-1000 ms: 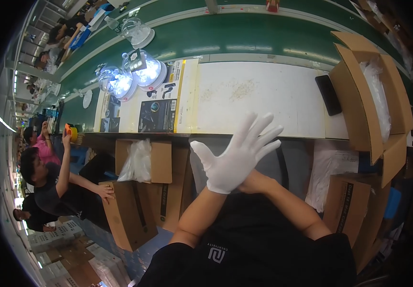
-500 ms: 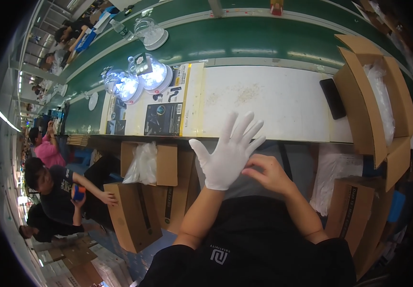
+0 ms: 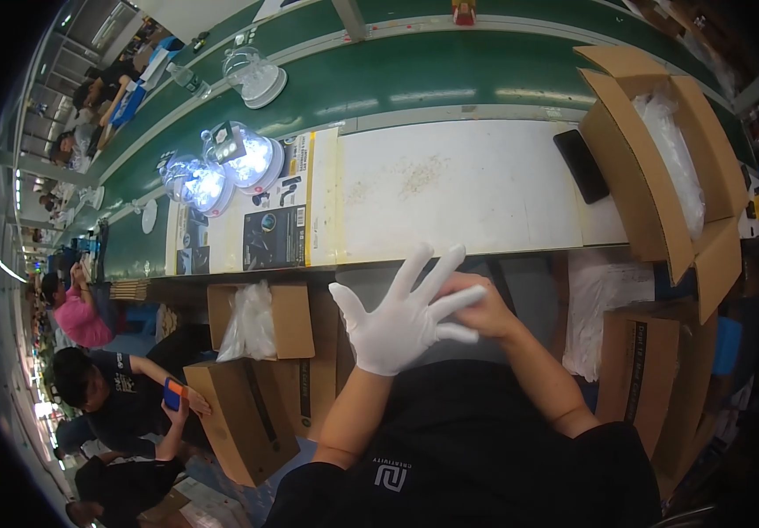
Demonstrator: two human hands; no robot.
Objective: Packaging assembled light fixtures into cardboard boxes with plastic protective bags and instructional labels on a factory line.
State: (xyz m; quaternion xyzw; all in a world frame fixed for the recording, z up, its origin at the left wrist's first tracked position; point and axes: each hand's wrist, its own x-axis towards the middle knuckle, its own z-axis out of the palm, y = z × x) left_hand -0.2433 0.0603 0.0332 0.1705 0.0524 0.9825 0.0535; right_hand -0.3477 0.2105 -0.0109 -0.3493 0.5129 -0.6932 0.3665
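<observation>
A white glove (image 3: 397,330) covers my left hand (image 3: 401,321), which is held up off the near edge of the table with its fingers spread. My right hand (image 3: 483,306) is bare and lies against the glove's outer fingers. Its own fingers are curled and closed at the glove, partly hidden behind it. Past my hands, the white-topped table (image 3: 476,194) carries scattered light crumbs. Two clear domed lamps (image 3: 199,185) glow white on its left part, beside a printed box panel (image 3: 274,238).
An open carton (image 3: 612,145) with clear plastic stands at the table's right, a black phone (image 3: 581,165) beside it. Another domed lamp (image 3: 256,84) and a bottle (image 3: 188,81) are on the green belt. A co-worker (image 3: 120,387) at left touches a carton (image 3: 243,422). Another carton (image 3: 639,365) is lower right.
My gloved hand has dropped lower and its fingers have shifted. My right hand has moved from the glove's wrist side up to its outer fingers. The view has shifted slightly.
</observation>
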